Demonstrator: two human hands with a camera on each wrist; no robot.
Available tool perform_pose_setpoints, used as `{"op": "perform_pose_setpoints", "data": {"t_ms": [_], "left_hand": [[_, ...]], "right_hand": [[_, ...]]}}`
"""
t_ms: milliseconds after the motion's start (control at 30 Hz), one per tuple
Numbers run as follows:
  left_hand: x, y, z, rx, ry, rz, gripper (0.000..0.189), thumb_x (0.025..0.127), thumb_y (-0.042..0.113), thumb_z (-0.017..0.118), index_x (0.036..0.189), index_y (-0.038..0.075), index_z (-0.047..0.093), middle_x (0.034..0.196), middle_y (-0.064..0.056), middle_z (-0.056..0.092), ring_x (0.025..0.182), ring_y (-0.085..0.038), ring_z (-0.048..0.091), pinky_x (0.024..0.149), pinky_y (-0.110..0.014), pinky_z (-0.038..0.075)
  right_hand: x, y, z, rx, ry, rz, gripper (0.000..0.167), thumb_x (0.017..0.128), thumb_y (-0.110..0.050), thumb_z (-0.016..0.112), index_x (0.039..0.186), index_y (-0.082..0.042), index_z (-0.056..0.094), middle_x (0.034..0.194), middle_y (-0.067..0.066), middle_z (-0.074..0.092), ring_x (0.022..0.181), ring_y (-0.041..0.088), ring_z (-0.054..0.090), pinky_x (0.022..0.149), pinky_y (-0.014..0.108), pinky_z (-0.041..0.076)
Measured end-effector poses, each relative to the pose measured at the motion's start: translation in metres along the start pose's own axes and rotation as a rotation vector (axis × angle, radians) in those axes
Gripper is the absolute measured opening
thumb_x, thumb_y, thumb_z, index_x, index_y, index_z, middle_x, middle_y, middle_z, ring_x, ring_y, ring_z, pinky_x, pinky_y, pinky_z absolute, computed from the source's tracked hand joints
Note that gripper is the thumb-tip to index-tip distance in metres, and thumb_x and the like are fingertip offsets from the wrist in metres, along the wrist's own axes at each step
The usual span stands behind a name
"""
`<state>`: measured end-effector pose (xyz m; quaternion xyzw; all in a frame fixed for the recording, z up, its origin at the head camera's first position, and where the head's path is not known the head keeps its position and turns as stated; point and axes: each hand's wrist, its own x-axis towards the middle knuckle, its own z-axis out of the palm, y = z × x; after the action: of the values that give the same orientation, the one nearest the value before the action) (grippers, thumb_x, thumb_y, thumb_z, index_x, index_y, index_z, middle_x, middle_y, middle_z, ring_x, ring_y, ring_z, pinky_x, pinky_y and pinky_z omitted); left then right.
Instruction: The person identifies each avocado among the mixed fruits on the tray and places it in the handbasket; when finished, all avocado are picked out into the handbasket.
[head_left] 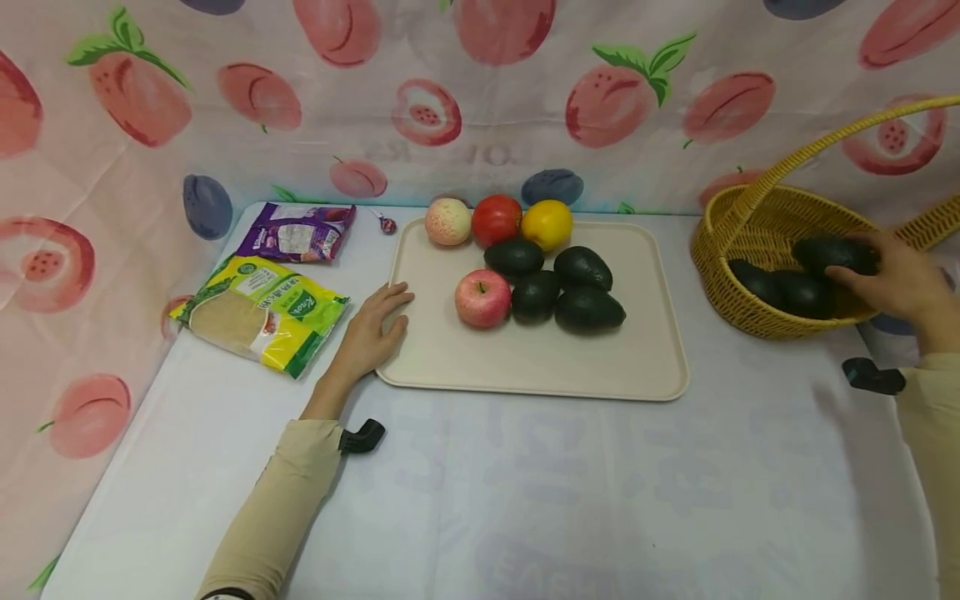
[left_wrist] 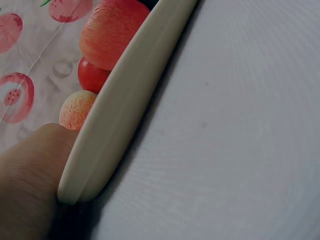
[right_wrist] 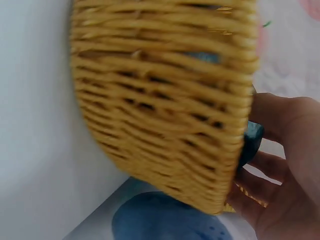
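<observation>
In the head view my right hand (head_left: pixel 903 271) grips a dark green avocado (head_left: pixel 831 253) at the right side of a yellow wicker basket (head_left: pixel 708 250). Two more dark avocados (head_left: pixel 802 293) lie below it inside. The right wrist view shows the basket wall (right_wrist: pixel 165 105) up close, with the right hand's fingers curled round the avocado (right_wrist: pixel 251 142) behind its rim. My left hand (head_left: pixel 367 333) rests on the left edge of a beige tray (head_left: pixel 525 379), fingers relaxed. In the left wrist view the tray rim (left_wrist: pixel 112 120) runs beside the left hand (left_wrist: pixel 32 175).
The tray bears several avocados (head_left: pixel 588 309), a pink apple (head_left: pixel 483 298), a red fruit (head_left: pixel 497 220), a yellow lemon (head_left: pixel 547 225) and a pale peach (head_left: pixel 447 222). Left of it lie a yellow-green Knorr bag (head_left: pixel 262 312), a purple packet (head_left: pixel 296 232) and a lollipop (head_left: pixel 387 224). The basket's tall handle (head_left: pixel 817 150) arches above.
</observation>
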<state>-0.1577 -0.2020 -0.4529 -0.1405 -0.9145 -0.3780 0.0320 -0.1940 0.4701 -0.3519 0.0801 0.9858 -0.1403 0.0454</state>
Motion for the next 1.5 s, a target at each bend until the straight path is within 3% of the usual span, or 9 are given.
{"op": "perform_pose_setpoints", "data": {"t_ms": [300,633,867,1300,1367,1433,1500], "left_hand": [[0.000,-0.001,0.000,0.011,-0.001,0.004,0.038,0.094,0.013,0.053,0.132,0.009,0.054,0.149,-0.007,0.040,0.144,-0.029,0.024,0.119,-0.048,0.020],[-0.001,0.000,0.001,0.001,0.018,0.021,0.038,0.094,0.013,0.053,0.131,0.008,0.055,0.148,-0.009,0.042,0.143,-0.032,0.026,0.119,-0.048,0.021],[-0.001,-0.002,0.002,0.006,0.019,0.022,0.038,0.094,0.013,0.053,0.131,0.007,0.055,0.147,-0.009,0.042,0.143,-0.032,0.027,0.119,-0.048,0.022],[0.000,-0.003,0.002,0.009,0.012,0.006,0.038,0.094,0.013,0.053,0.132,0.010,0.055,0.149,-0.006,0.041,0.144,-0.030,0.025,0.119,-0.048,0.021],[0.000,-0.004,0.002,0.008,0.012,0.006,0.038,0.094,0.013,0.053,0.132,0.010,0.055,0.149,-0.006,0.041,0.144,-0.030,0.025,0.119,-0.048,0.021],[0.000,-0.004,0.002,0.009,0.014,0.007,0.037,0.094,0.013,0.053,0.131,0.010,0.055,0.149,-0.006,0.041,0.144,-0.030,0.025,0.119,-0.048,0.021],[0.000,-0.004,0.002,0.009,0.015,0.007,0.037,0.094,0.013,0.053,0.131,0.010,0.055,0.149,-0.006,0.041,0.144,-0.030,0.025,0.119,-0.048,0.021]], "right_hand": [[0.002,0.006,0.006,-0.075,-0.053,0.002,0.080,0.094,-0.052,0.041,0.140,0.010,0.022,0.122,0.042,0.031,0.107,0.057,0.031,0.096,0.075,0.025],[0.006,0.005,0.010,-0.124,-0.092,0.005,0.072,0.096,-0.048,0.033,0.140,0.009,0.023,0.133,0.043,0.029,0.116,0.061,0.026,0.097,0.076,0.022],[-0.006,-0.008,0.014,-0.041,0.005,-0.009,0.063,0.097,-0.035,0.037,0.141,0.009,0.026,0.135,0.041,0.031,0.118,0.059,0.028,0.098,0.074,0.023],[-0.027,-0.044,0.026,0.163,0.241,-0.173,0.045,0.095,-0.022,0.044,0.130,0.005,0.046,0.130,0.036,0.043,0.120,0.053,0.037,0.103,0.066,0.027],[-0.031,-0.049,0.029,0.200,0.255,-0.194,0.044,0.095,-0.022,0.046,0.130,0.003,0.048,0.128,0.033,0.045,0.117,0.048,0.040,0.102,0.062,0.029],[-0.035,-0.053,0.031,0.235,0.265,-0.209,0.043,0.095,-0.024,0.049,0.130,0.001,0.050,0.126,0.029,0.048,0.110,0.029,0.050,0.101,0.043,0.038],[-0.039,-0.059,0.034,0.262,0.277,-0.221,0.043,0.094,-0.026,0.051,0.130,-0.002,0.052,0.122,0.024,0.051,0.098,0.006,0.051,0.090,0.022,0.039]]}}
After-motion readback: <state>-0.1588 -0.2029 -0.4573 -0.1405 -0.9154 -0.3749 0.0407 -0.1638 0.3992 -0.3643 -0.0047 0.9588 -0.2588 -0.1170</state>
